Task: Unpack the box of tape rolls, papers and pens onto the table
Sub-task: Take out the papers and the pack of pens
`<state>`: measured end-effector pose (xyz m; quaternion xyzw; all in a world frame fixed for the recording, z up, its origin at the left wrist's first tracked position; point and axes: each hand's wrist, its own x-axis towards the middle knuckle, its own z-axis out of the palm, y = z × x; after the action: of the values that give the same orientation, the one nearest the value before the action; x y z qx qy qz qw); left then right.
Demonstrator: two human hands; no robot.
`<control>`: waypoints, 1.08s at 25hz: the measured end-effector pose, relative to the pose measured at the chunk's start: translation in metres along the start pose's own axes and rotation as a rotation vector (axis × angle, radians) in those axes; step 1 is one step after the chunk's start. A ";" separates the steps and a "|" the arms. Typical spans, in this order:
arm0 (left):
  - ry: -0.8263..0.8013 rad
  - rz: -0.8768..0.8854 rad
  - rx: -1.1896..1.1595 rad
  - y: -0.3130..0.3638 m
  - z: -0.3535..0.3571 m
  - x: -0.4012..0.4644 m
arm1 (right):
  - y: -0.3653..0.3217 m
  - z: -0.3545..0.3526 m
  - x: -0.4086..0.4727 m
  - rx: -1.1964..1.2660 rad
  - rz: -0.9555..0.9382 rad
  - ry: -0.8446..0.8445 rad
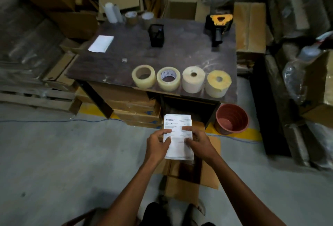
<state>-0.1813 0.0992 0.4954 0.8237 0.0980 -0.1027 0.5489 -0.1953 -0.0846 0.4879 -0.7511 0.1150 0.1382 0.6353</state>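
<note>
Above the open box (187, 177) on the floor, the stack of papers (178, 135) is held in both grips, left hand (158, 144) and right hand (198, 143) closed on its long edges; the bench (180, 54) lies straight ahead, along the stack's long axis.

Your two grips pinch a white paper stack (178, 135) printed with fine black text. Under it, the box (209, 168): plain brown cardboard. Beyond your grips, the surface (180, 53): dark brown, wood-grained, scuffed pale. On it, a clear-yellowish tape roll (143, 76), a clear tape roll (168, 78) with a white printed core, a cream roll (193, 79), a yellow-topped roll (218, 83), a black mesh holder (156, 35), a white sheet (100, 43). Right of your grips, a terracotta-red pot (232, 119).
</note>
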 end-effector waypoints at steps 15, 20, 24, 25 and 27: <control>0.112 0.061 -0.134 0.032 -0.175 0.105 | -0.136 0.131 0.105 -0.145 -0.097 -0.006; 0.118 0.063 -0.108 0.035 -0.247 0.199 | -0.183 0.199 0.188 -0.147 -0.085 -0.003; 0.050 0.082 0.017 0.033 -0.282 0.283 | -0.211 0.233 0.252 -0.171 -0.032 0.059; 0.032 0.083 0.046 0.031 -0.285 0.303 | -0.215 0.238 0.266 -0.189 -0.017 0.074; 0.000 0.068 0.091 0.025 -0.287 0.334 | -0.216 0.247 0.290 -0.220 0.013 0.109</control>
<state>0.1641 0.3711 0.5334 0.8508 0.0651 -0.0883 0.5140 0.1366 0.1954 0.5466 -0.8218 0.1381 0.1131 0.5411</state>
